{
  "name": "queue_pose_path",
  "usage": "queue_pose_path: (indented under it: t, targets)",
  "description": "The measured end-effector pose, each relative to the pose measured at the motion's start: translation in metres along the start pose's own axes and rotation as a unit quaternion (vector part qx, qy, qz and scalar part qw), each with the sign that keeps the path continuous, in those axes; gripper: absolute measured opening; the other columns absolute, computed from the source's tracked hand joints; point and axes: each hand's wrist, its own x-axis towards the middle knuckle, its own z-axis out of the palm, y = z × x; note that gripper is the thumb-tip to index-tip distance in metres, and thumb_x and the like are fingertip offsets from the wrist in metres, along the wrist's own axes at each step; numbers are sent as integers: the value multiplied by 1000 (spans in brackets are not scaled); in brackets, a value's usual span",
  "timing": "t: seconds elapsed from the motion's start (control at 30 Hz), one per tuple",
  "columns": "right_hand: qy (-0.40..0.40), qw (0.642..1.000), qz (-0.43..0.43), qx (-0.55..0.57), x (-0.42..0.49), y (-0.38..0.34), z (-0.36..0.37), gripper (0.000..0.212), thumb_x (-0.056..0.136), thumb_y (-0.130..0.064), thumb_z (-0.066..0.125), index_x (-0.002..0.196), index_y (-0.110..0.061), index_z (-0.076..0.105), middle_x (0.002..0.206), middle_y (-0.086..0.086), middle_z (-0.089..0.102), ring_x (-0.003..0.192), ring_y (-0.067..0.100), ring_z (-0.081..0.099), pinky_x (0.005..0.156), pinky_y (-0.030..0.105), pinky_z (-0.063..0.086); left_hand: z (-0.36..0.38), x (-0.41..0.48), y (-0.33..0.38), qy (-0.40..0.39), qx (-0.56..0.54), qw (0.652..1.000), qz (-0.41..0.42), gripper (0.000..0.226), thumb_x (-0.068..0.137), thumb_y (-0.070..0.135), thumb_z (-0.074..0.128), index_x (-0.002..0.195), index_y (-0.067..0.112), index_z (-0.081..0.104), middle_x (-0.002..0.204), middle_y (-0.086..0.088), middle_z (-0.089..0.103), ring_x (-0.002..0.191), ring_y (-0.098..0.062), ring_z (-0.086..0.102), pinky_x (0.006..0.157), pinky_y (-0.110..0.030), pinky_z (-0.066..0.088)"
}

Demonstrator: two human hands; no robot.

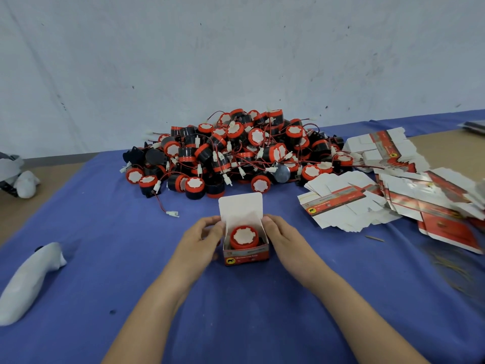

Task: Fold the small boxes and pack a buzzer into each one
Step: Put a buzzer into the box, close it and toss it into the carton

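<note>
Got my left hand (202, 237) and right hand (286, 240) curled round the small box (246, 254); buzzer (244, 236) sits inside; lid flap (240, 206) is up.

A packing workshop: heaped buzzers (236, 151), stacked flat cartons (388, 179).

box (246, 254) upright, lid open; buzzer (244, 237) inside (red cap up) | buzzer pile (236, 151) behind

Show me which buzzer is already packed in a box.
The buzzer sitting cap-up inside the open box, which the left hand and right hand hold at its sides. All the others lie loose in the pile behind.
</note>
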Motion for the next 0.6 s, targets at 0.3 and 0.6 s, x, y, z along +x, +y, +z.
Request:
queue_pose_path:
  t: [0.3,0.6]
  targets:
    - [-4,999,-38,13,2,4,4,34,103,-35,55,132,-48,45,113,-17,67,100,-5,65,79,14,54,11,8,-9,-20,39,998,36,21,101,24,57,122,26,56,114,7,64,99,-9,64,62,-10,49]
    - [12,998,-55,-6,2,4,1,10,102,-35,56,108,-41,61,110,-13,70,100,5,67,77,19,56,11,8,-14,-3,17,998,65,13,102,16,53,104,24,63,102,0,71,87,-13,68,64,-17,53]
